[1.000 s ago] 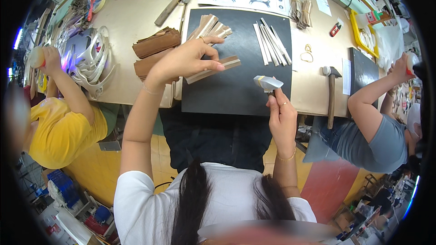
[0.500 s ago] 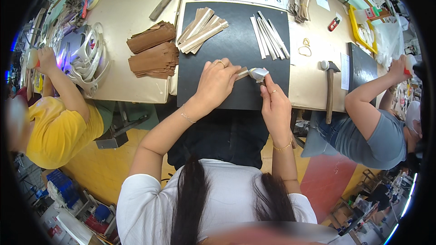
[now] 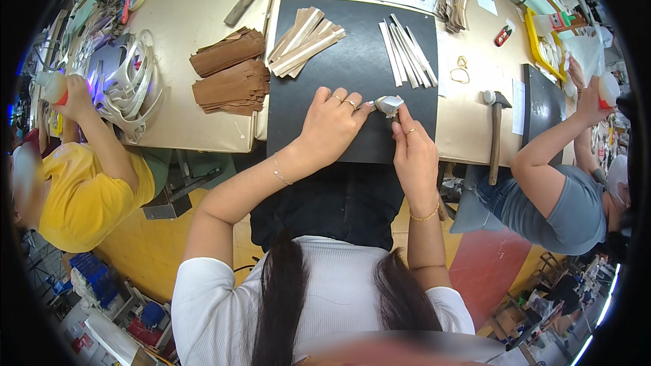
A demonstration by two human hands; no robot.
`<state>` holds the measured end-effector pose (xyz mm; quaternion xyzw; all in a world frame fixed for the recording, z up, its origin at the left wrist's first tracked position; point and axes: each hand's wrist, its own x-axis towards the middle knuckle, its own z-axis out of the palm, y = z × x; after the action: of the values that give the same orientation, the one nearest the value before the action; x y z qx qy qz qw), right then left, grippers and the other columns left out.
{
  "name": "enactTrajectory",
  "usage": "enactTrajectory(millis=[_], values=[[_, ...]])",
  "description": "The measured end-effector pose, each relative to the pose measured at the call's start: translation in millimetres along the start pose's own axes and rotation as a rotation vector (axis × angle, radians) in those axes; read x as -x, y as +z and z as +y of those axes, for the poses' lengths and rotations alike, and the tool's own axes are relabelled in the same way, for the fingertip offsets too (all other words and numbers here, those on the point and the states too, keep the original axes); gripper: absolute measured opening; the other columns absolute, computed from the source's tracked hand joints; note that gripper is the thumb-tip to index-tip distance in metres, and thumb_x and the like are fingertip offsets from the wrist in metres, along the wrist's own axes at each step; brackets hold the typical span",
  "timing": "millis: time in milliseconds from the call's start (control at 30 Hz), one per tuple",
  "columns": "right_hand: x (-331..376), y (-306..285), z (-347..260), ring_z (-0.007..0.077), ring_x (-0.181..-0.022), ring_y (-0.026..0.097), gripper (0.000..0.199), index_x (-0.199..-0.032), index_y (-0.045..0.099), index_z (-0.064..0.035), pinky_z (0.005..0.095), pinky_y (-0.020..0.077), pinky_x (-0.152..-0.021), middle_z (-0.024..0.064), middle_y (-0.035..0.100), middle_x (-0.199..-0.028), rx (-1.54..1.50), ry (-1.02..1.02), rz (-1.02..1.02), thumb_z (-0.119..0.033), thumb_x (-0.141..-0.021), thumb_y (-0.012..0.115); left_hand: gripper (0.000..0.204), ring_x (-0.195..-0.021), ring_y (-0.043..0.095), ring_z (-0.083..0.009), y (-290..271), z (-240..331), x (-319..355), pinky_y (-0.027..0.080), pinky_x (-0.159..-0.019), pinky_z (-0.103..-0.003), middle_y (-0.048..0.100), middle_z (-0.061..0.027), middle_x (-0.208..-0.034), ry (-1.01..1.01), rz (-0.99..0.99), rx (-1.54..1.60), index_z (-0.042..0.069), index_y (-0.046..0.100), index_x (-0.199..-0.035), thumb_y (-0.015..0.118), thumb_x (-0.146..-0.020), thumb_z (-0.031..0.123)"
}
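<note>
Over the black board [image 3: 319, 118], my left hand [image 3: 331, 125] is closed with its knuckles up, around a narrow tan strip [image 3: 370, 106] with a pale stripe; only its tip shows. My right hand [image 3: 413, 146] pinches a small shiny silver-white piece [image 3: 388, 106] just beside that tip. I cannot make out what this piece is, nor whether it touches the strip. Farther up the board lie a fanned pile of tan strips with white stripes [image 3: 308, 44] and several thin white strips [image 3: 409, 54]. Left of the board sit two stacks of brown strips [image 3: 230, 88].
A hammer [image 3: 496, 132] lies to the right, its handle over the table edge; another hammer [image 3: 252, 0] lies far left. Bundled strips [image 3: 451, 3], a red cutter [image 3: 502, 35], rubber bands [image 3: 460, 70] and a yellow tray [image 3: 546, 47] are at the right. Co-workers sit on both sides.
My left hand has shifted slightly right toward my right hand, and less of the tan strip shows. The silver-white piece stays in my right fingers. Both co-workers' bottles have moved.
</note>
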<state>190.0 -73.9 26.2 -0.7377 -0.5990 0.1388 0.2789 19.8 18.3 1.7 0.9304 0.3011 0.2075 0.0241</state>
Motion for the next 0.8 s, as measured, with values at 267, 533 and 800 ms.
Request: enactTrajectory(millis=[267, 533, 800], values=[[-7, -2, -10, 0.0329, -0.07, 0.065, 0.047, -0.146, 0.055, -0.0193, 0.0434, 0.052, -0.063, 0.0112, 0.062, -0.085, 0.009, -0.078, 0.022, -0.014, -0.1, 0.061, 0.028, -0.088, 0.055, -0.0182, -4, 2, -1, 0.039, -0.08, -0.035, 0.059, -0.0017, -0.09, 0.036, -0.06, -0.054, 0.009, 0.075, -0.11, 0.062, -0.086, 0.013], [-17, 2, -3, 0.0353, -0.067, 0.065, 0.048, -0.147, 0.054, -0.0206, 0.0454, 0.0516, -0.06, 0.0126, 0.062, -0.084, 0.024, -0.096, 0.057, -0.016, -0.1, 0.061, 0.028, -0.088, 0.055, -0.0181, -6, 1, 0, 0.039, -0.08, -0.035, 0.058, -0.0018, -0.089, 0.035, -0.063, -0.034, 0.01, 0.075, -0.111, 0.061, -0.086, 0.012], [-14, 5, -6, 0.0362, -0.068, 0.066, 0.045, -0.146, 0.055, -0.0217, 0.0462, 0.0526, -0.06, 0.0133, 0.062, -0.084, 0.205, -0.041, -0.069, -0.021, -0.101, 0.059, 0.025, -0.089, 0.057, -0.0199, -3, 4, -1, 0.038, -0.082, -0.037, 0.059, -0.0013, -0.092, -0.179, -0.026, 0.184, 0.013, 0.076, -0.105, 0.076, -0.082, 0.02]])
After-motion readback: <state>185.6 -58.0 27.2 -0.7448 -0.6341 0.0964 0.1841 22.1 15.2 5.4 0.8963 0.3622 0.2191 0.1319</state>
